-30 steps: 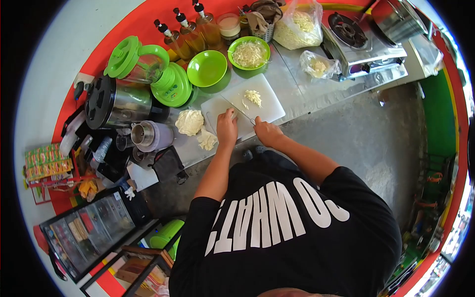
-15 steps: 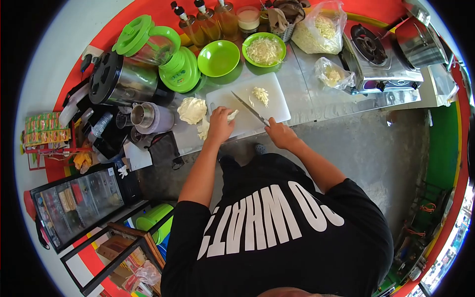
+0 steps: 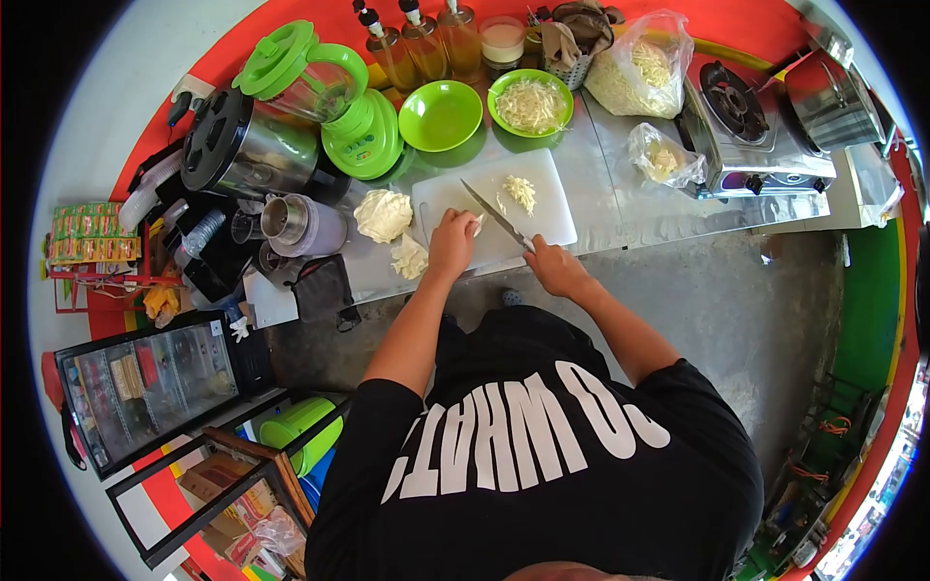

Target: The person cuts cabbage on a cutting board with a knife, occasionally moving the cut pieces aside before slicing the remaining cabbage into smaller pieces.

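Observation:
My right hand [image 3: 555,267] is closed around the handle of a kitchen knife [image 3: 496,214], whose blade slants up and left over the white cutting board [image 3: 554,205]. At the board's left side my left hand [image 3: 451,245] has its fingers curled over a pale piece of cabbage [image 3: 480,223], mostly hidden by them. A small heap of shredded cabbage [image 3: 519,195] lies beyond the blade. Left of the board sit a partly cut cabbage [image 3: 384,215] and some loose cabbage leaves [image 3: 410,259].
Behind the board stand a green bowl [image 3: 441,114] and a second green bowl [image 3: 491,101] of pale shreds. A green blender [image 3: 362,140] and a steel-cupped grinder [image 3: 300,225] are on the left. A plastic bag [image 3: 668,160] and a gas stove [image 3: 751,145] are on the right.
The view has shifted a little. My left hand has moved slightly right over the board with the cabbage piece, closer to the knife. The knife stays at nearly the same slant.

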The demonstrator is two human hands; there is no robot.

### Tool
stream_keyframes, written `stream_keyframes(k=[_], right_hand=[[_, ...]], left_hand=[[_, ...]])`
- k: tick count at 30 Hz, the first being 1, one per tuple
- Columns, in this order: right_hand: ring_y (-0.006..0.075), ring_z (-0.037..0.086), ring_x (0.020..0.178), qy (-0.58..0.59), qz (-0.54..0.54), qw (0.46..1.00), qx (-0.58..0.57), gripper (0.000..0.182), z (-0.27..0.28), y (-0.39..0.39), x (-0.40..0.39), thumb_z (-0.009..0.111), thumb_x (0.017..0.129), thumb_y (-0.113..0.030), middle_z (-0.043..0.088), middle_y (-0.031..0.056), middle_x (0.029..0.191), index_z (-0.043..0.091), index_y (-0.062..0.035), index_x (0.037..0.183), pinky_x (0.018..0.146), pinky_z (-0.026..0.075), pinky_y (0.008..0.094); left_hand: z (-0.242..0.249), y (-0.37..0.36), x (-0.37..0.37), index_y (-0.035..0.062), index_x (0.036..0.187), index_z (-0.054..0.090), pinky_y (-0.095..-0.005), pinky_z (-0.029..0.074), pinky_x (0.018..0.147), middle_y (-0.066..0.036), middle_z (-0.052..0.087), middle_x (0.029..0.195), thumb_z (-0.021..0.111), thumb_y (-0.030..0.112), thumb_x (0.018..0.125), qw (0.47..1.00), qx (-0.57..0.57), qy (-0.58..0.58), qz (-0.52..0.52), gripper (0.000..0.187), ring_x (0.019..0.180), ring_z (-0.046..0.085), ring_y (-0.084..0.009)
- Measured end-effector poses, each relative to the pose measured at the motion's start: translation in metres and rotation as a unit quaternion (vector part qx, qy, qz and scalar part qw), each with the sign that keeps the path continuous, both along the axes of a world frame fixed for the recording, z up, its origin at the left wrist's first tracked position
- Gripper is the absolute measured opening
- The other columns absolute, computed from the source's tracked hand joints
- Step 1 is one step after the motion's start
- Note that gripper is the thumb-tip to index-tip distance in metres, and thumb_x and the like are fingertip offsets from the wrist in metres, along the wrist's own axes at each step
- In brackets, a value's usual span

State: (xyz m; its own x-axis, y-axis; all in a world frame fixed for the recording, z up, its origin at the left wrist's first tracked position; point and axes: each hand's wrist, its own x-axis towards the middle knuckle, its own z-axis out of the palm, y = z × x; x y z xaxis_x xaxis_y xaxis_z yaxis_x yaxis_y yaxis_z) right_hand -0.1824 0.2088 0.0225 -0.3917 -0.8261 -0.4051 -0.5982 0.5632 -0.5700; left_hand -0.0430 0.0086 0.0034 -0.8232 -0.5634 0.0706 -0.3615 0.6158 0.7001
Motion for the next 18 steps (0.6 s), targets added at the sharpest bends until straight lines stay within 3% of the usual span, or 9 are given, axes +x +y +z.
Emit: stream_keyframes(k=[2, 6, 8, 9, 11, 18], right_hand=[[0.0519, 0.067, 0.089, 0.018, 0.01, 1.0, -0.016, 0.034, -0.001, 0.001, 0.001, 0.049, 0.105, -0.033, 0.069, 0.0302, 0.089, 0.045, -0.0001, 0.111, 0.079, 0.053, 0.0599], [0.0491, 0.069, 0.086, 0.061, 0.028, 0.998, 0.012, 0.033, 0.026, -0.005, 0.005, 0.05, 0.105, -0.033, 0.069, 0.0282, 0.087, 0.047, 0.0004, 0.109, 0.076, 0.055, 0.0578], [0.0484, 0.069, 0.086, 0.075, 0.027, 0.996, 0.028, 0.033, 0.041, -0.009, 0.006, 0.051, 0.105, -0.032, 0.069, 0.0291, 0.086, 0.048, 0.0005, 0.108, 0.077, 0.055, 0.058], [0.0484, 0.069, 0.086, 0.075, 0.029, 0.996, 0.027, 0.033, 0.045, -0.011, 0.008, 0.051, 0.105, -0.032, 0.069, 0.0291, 0.086, 0.048, 0.0005, 0.108, 0.077, 0.055, 0.058], [0.0472, 0.07, 0.083, 0.09, 0.023, 0.995, 0.021, 0.032, 0.051, -0.013, 0.011, 0.052, 0.104, -0.032, 0.07, 0.0275, 0.085, 0.049, 0.0002, 0.108, 0.075, 0.055, 0.0569], [0.0476, 0.07, 0.081, 0.1, 0.029, 0.994, 0.026, 0.031, 0.024, -0.008, 0.02, 0.051, 0.104, -0.031, 0.071, 0.0262, 0.084, 0.048, -0.0003, 0.107, 0.073, 0.056, 0.0568]], left_hand=[[-0.001, 0.003, -0.003, 0.0073, 0.099, 0.061, -0.0486, 0.05, 0.078, -0.015, 0.062, 0.098, 0.067, 0.015, 0.094, 0.995, 0.011, -0.039, 0.087, 0.011, 0.092, 0.064, -0.0402], [0.016, 0.007, -0.011, 0.0093, 0.098, 0.063, -0.0473, 0.05, 0.077, -0.013, 0.062, 0.095, 0.072, 0.013, 0.088, 0.985, -0.016, -0.091, 0.143, 0.013, 0.092, 0.065, -0.0353], [0.021, 0.011, -0.011, 0.0092, 0.094, 0.066, -0.0457, 0.049, 0.075, -0.012, 0.061, 0.088, 0.072, 0.011, 0.086, 0.972, -0.216, -0.019, 0.093, 0.01, 0.086, 0.063, -0.0341], [0.016, 0.01, -0.01, 0.0092, 0.094, 0.066, -0.0457, 0.049, 0.075, -0.012, 0.061, 0.088, 0.072, 0.011, 0.086, 0.972, -0.216, -0.019, 0.094, 0.01, 0.086, 0.063, -0.0341], [-0.001, 0.009, -0.009, 0.0119, 0.097, 0.066, -0.0454, 0.051, 0.075, -0.009, 0.062, 0.091, 0.069, 0.011, 0.086, 0.99, -0.096, -0.06, 0.084, 0.011, 0.09, 0.062, -0.0314], [0.007, 0.028, 0.0, 0.0081, 0.099, 0.067, -0.041, 0.054, 0.076, -0.009, 0.062, 0.092, 0.064, 0.007, 0.088, 0.976, -0.209, -0.032, 0.055, 0.011, 0.09, 0.062, -0.0301]])
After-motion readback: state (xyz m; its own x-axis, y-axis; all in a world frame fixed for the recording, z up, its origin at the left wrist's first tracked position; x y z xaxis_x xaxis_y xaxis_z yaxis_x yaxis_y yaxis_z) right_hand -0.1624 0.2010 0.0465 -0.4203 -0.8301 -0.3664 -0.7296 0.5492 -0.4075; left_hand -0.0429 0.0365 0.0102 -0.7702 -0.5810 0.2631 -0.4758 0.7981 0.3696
